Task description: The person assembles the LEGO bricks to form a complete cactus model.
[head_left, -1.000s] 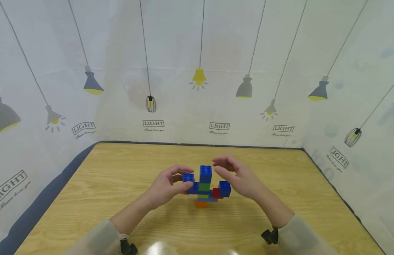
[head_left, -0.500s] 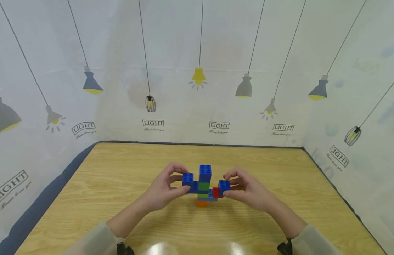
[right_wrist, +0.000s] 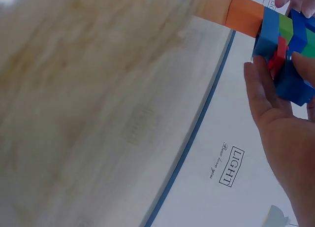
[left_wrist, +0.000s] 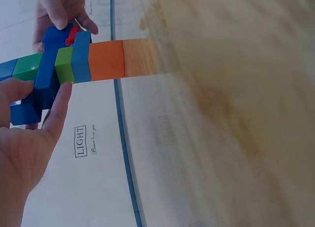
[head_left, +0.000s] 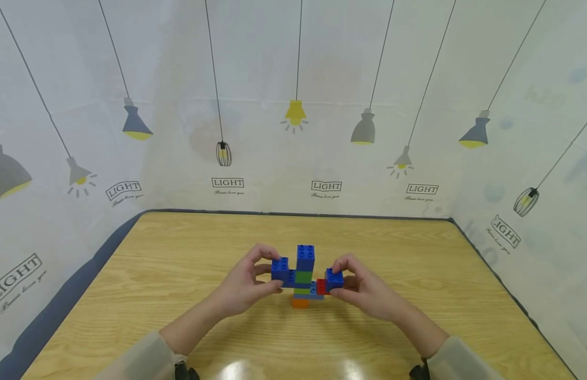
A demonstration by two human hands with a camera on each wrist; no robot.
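A structure of toy building bricks stands on the wooden table, an orange brick (head_left: 300,303) at its foot. Above that come a light blue brick (left_wrist: 81,57), a lime green brick (left_wrist: 64,64), a long dark blue brick, a green brick (head_left: 303,277) and a tall blue top brick (head_left: 305,258). My left hand (head_left: 243,282) pinches the blue brick on the left arm (head_left: 279,269), thumb in front and fingers behind. On the other side my right hand (head_left: 371,290) pinches the right blue brick (head_left: 333,279), beside a small red brick (right_wrist: 278,57).
The wooden table (head_left: 179,253) reaches back to a dark blue edging. Behind it and at both sides hangs a pale cloth (head_left: 265,68) printed with lamps and the word LIGHT.
My right hand came down from beside the tall blue brick and took hold of the right blue brick. My left hand stays at the left blue brick; its thumb has shifted slightly lower.
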